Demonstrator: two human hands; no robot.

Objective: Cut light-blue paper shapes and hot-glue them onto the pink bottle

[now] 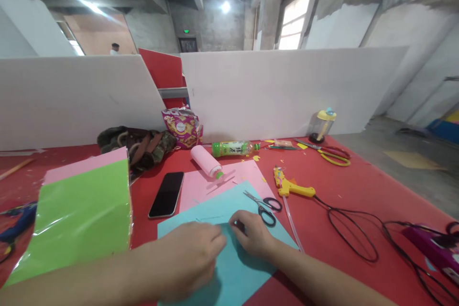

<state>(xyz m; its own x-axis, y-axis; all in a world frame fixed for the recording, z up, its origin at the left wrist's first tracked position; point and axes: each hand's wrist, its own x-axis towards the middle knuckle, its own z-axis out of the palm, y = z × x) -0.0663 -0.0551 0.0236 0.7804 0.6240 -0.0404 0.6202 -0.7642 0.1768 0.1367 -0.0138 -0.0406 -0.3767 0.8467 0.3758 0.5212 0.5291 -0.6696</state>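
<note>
Two hands (193, 256) (253, 234), one phone (167, 195), one glue gun (296, 188), one snack bag (182, 127), two lying bottles (232, 148) (206, 161) and one standing bottle (323, 125) were visible.

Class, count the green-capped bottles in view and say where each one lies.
2. The pink-wrapped bottle lies at the far edge of the pink paper; the green-labelled bottle lies just behind it, before the white board.

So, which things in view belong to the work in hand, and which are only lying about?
Likely in the work:
light-blue sheet, beneath the left hand and right hand
black-handled scissors, beside the right hand
perhaps pink sheet and yellow glue gun

Apparently just lying about:
phone
snack bag
green-labelled bottle
yellow-lidded cup
</note>
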